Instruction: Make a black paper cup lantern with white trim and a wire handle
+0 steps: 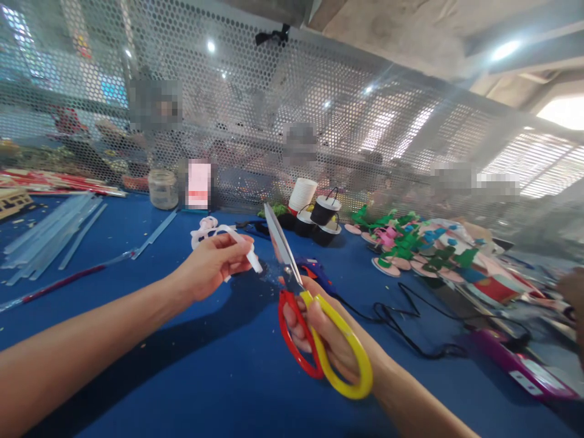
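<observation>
Above the blue table, my left hand (212, 264) pinches a white ribbon strip (250, 255) between thumb and fingers. One cut end of it points right, toward the scissors. More pale ribbon (205, 228) lies in loose coils just behind that hand. My right hand (333, 331) is closed around the scissors (288, 267), with a red and a yellow handle loop. Their blades point up and away and look nearly closed, apart from the ribbon. Behind the scissors, partly hidden, lies a blue glue gun (317, 274).
Clear glue sticks (55, 234) are piled at left. A glass jar (163, 188) and a lit phone (199, 185) stand near the perforated screen (237, 109). Small black pots (325, 210) sit by stacked white cups (303, 191). Green craft plants (406, 246), a black cable (401, 334) and a purple power strip (520, 365) occupy the right.
</observation>
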The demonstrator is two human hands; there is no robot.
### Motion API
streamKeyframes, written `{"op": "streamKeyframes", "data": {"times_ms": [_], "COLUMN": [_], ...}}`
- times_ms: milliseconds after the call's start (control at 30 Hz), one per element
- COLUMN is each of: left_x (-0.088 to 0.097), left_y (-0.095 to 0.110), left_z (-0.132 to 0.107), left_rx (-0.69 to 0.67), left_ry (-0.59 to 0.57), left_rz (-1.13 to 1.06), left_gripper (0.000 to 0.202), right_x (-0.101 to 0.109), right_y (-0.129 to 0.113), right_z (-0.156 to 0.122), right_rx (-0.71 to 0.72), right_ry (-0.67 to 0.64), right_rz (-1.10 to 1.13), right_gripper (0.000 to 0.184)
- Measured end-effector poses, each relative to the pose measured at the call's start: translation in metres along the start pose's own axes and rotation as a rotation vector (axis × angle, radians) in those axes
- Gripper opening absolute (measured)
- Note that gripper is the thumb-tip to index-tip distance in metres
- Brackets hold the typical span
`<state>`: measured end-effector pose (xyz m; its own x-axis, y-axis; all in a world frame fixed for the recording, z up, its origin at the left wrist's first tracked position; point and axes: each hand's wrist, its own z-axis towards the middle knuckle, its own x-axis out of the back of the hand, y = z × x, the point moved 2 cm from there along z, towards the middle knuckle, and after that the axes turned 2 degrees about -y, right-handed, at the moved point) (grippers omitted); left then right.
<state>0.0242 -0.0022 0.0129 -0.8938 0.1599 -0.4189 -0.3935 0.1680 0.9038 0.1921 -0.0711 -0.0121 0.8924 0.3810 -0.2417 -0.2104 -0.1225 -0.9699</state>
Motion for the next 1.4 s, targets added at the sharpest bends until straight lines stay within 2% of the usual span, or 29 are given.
{"op": "streamKeyframes", "data": {"times_ms": [133, 233, 333, 500, 633, 1033, 1233, 1400], "left_x": [0.008, 0.013, 0.015, 0.015, 0.014, 0.009, 0.006, 0.006], "left_y": [0.011, 0.013, 0.013, 0.014, 0.011, 0.002, -0.002, 0.000], "left_z": [0.008, 0.012, 0.013, 0.014, 0.015, 0.010, 0.008, 0.008], "left_rx": [-0.061, -0.085, -0.094, -0.106, -0.116, -0.129, -0.086, -0.037], "left_ry": [0.077, 0.103, 0.113, 0.106, 0.089, -0.011, -0.062, -0.103], "left_rz": [-0.062, -0.093, -0.111, -0.111, -0.082, 0.002, -0.012, 0.008], "left_gripper": [0.012, 0.013, 0.014, 0.015, 0.012, 0.007, 0.011, 0.006], "right_x": [0.005, 0.004, 0.001, 0.000, 0.002, 0.001, 0.000, -0.001], "right_y": [0.007, 0.011, 0.012, 0.012, 0.013, 0.016, 0.016, 0.016], "right_z": [-0.015, -0.022, -0.023, -0.020, -0.020, -0.017, -0.018, -0.018], "right_rx": [-0.062, -0.098, -0.129, -0.257, -0.326, -0.341, -0.342, -0.333], "right_ry": [-0.209, -0.271, -0.268, -0.225, -0.246, -0.231, -0.222, -0.206], "right_rz": [0.128, 0.156, 0.193, 0.257, 0.302, 0.333, 0.324, 0.296], "right_gripper": [0.062, 0.063, 0.063, 0.057, 0.056, 0.057, 0.056, 0.057]}}
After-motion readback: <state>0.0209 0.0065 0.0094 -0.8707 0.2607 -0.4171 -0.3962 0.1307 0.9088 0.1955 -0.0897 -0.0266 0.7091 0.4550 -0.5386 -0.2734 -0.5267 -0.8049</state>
